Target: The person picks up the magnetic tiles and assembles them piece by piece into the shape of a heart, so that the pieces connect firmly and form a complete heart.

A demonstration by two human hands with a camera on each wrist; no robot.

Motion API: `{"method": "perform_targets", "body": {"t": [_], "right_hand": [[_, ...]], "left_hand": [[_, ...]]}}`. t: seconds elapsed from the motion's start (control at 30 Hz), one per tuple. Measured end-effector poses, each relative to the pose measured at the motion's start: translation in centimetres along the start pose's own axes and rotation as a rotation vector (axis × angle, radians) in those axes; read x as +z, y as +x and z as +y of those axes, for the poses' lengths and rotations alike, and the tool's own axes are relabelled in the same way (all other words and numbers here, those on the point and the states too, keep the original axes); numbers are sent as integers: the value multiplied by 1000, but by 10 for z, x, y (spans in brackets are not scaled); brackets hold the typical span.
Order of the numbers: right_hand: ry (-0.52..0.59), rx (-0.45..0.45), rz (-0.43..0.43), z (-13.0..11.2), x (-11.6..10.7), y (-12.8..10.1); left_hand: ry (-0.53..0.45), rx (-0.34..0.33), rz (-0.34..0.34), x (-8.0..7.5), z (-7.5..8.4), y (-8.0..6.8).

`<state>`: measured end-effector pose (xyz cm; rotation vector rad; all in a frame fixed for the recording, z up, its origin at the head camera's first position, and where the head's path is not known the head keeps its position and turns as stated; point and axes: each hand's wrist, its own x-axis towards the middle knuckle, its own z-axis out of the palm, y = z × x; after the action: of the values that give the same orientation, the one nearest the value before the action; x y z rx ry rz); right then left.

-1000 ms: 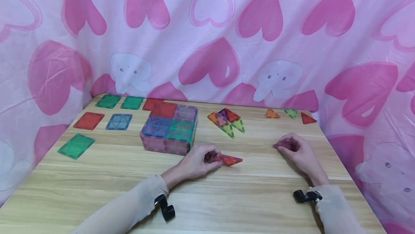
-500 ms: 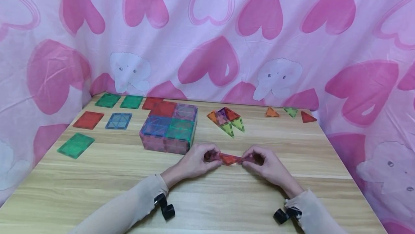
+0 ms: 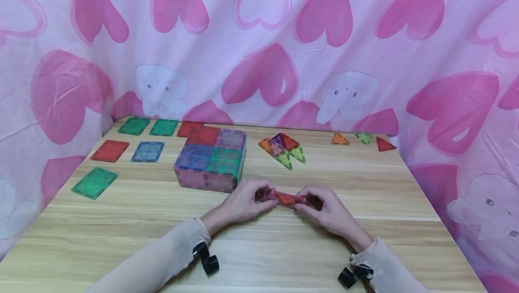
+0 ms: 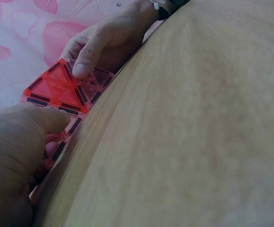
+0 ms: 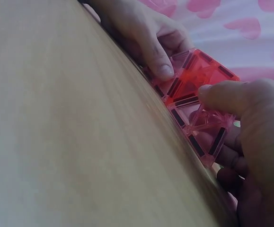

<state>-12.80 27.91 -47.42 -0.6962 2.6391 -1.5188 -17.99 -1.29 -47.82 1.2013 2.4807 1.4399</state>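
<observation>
- Red triangle tile [image 3: 286, 199], joined edge to edge with pinkish triangle tiles on either side, sits low over the desk [image 3: 259, 248] just in front of the tile box [image 3: 211, 160], a flat block of coloured squares.
- From where I stand, the strip looks held at both ends so the magnetic edges stay lined up (that is my reading of the grip, not something visible in itself).
- Left hand [image 3: 243, 203] pinches the strip's end nearest the tile box; the left wrist view shows the thumb lying across a pink tile [image 4: 56, 142] and the other fingers curled below it.
- Right hand [image 3: 324, 209] pinches the far end, thumb on top and fingers tucked under a pink tile [image 5: 203, 125], as the right wrist view shows.
- Neither hand is loose; both are closed on the strip, and the two nearly meet over the red piece.
- Beyond the strip, to the right of the tile box, lies a cluster of triangles [image 3: 284, 148]; farther right, three loose triangles [image 3: 358, 139] lie near the desk's back edge.
- Left of the tile box lie flat squares [image 3: 121, 151] in green, red and blue.
- A heart-print cloth [image 3: 263, 49] hangs behind everything.
</observation>
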Motion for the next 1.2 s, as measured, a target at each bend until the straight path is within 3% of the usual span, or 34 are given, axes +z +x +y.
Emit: {"method": "perform_targets", "body": {"t": [0.4, 0.6, 0.8, 1.03, 1.2], "right_hand": [[-26, -45, 45, 17, -30, -6], [-39, 1, 100, 23, -50, -16], [-139, 76, 235, 35, -71, -26], [-271, 193, 458, 44, -81, -24], [-334, 242, 531, 44, -80, -22]], "left_hand": [[-29, 9, -13, 3, 1, 2], [-27, 14, -14, 3, 1, 3], [-15, 7, -11, 2, 1, 2], [-17, 17, -9, 1, 0, 1], [-13, 20, -9, 0, -2, 1]]}}
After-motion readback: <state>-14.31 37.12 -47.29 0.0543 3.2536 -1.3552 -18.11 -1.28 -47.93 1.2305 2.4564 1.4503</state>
